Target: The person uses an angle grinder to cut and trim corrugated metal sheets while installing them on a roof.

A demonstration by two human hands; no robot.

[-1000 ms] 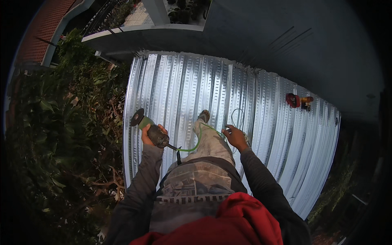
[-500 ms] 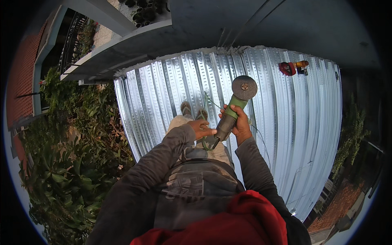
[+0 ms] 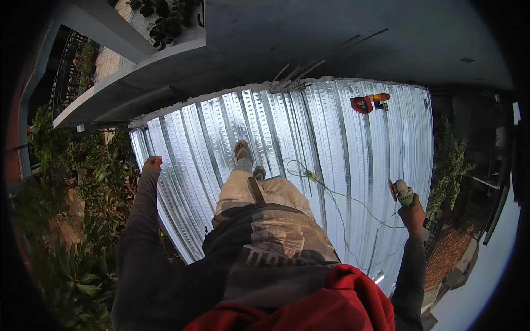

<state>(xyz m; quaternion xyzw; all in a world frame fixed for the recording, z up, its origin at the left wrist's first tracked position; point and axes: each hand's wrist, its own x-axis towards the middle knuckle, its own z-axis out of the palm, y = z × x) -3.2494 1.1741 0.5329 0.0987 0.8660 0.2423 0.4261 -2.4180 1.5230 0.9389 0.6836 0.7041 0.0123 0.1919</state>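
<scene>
My right hand [image 3: 413,217] is out to the right, closed around the body of a green angle grinder [image 3: 406,195]. The grinder's disc [image 3: 392,190] faces left, held above the shiny corrugated metal roofing [image 3: 353,149]. From near the tool a thin green cord [image 3: 359,201] runs left across the sheets to a loop with a knot or joint. My left hand [image 3: 153,164] is raised at the far left, by the roofing's left edge, with its fingers curled in and nothing seen in them.
A red and orange-yellow tool [image 3: 362,105] lies on the roofing's far right. The far edge meets a dark grey wall [image 3: 309,38], with thin rods [image 3: 331,52] by it. Leafy plants [image 3: 88,276] stand below the left edge. Tiled roofing [image 3: 450,259] lies lower right.
My hands have moved wide apart. The left let go of the grinder's rear end; the right carried the grinder out to the right. My feet have shifted, one stepping ahead.
</scene>
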